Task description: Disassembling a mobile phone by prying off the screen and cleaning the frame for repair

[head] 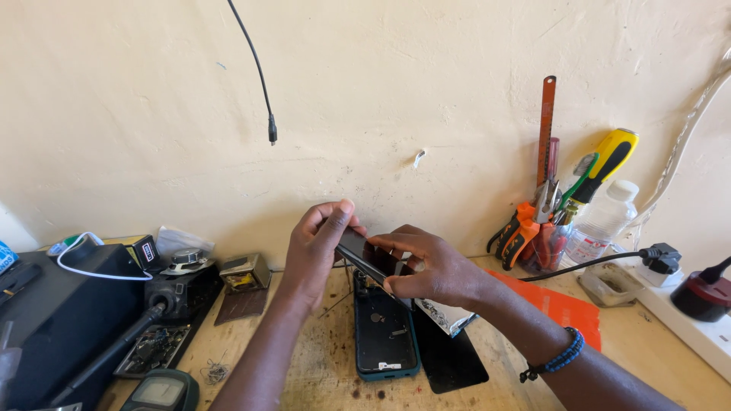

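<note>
Both my hands hold a dark, flat phone part (358, 254) tilted above the wooden bench. My left hand (320, 247) grips its far upper end with the fingers curled over the edge. My right hand (426, 266) pinches its nearer lower end between thumb and fingers; a dark beaded bracelet sits on that wrist. Directly beneath lies an opened phone body in a teal case (384, 335), inside facing up. A black flat panel (449, 358) lies beside it on the right, partly under a white printed sheet (445, 313).
A cup of pliers, screwdrivers and a saw blade (544, 221) stands at the back right by a clear bottle (605, 221). An orange mat (560, 304), a white power strip (697, 320), a black box (53, 312) with a hot-air handle, and a hanging cable (263, 84) surround the work spot.
</note>
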